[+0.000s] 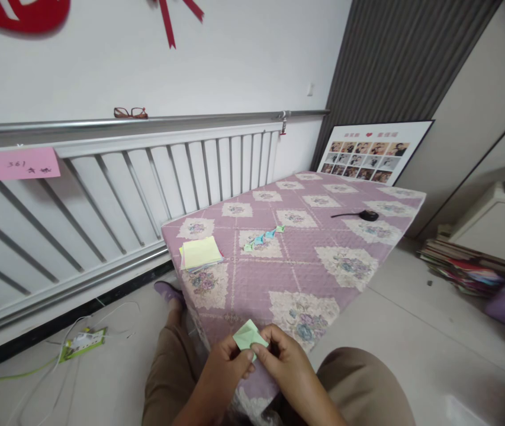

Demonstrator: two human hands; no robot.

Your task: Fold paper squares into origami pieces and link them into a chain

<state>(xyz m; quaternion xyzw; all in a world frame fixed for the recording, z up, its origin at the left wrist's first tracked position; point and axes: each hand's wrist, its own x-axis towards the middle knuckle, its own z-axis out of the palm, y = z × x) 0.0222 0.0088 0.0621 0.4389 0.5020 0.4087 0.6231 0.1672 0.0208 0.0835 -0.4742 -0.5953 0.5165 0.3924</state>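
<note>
A small green square of paper (247,333) with crease lines is held over the near edge of the table. My left hand (225,364) pinches its left and lower side between thumb and fingers. On the right, my right hand (283,352) grips the same paper, its thumb pressed near the lower corner. Farther up the table lies a row of several small folded paper pieces (259,239), green and blue. To their left rests a stack of coloured paper sheets (201,253), yellow on top.
A flowered purple cloth covers the table (252,284). A black object with a thin handle (367,215) lies at its right. Behind stand a white radiator (216,160) and a photo board (367,154). A power strip (84,343) with cables is on the floor.
</note>
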